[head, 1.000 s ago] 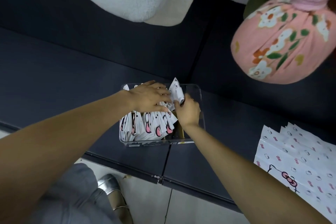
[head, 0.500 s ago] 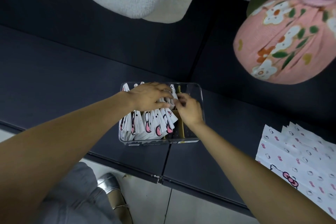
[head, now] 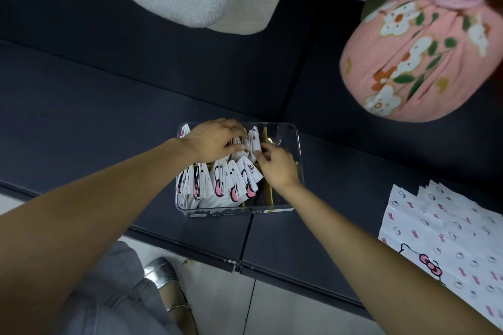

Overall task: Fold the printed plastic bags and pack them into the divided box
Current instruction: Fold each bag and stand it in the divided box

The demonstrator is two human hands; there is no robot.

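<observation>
Right hand [head: 277,168]: fingertips pinch the folded bag [head: 254,141] at its lower edge, so this grip is closed on it. The bag stands upright in the far row of the box [head: 295,130], just left of a yellow divider [head: 265,134].

Left hand [head: 215,139]: fingers extended, lying flat on the far-row bags and holding them leftward. Nothing is gripped.

Judged step: seating this bag in its slot. To do it well, she should keep the left hand pressing the row back so the gap stays open, push the bag straight down along the divider, and let go only once it sits at the height of its neighbours. A loose fold looks likely to spring open, so pinching low makes sense.

The near row of packed bags [head: 217,185] looks full on the left. The right compartments look empty.

More flat bags [head: 446,234] lie on the table [head: 95,117] to the right, well apart from the box, so folding is not done.
</observation>
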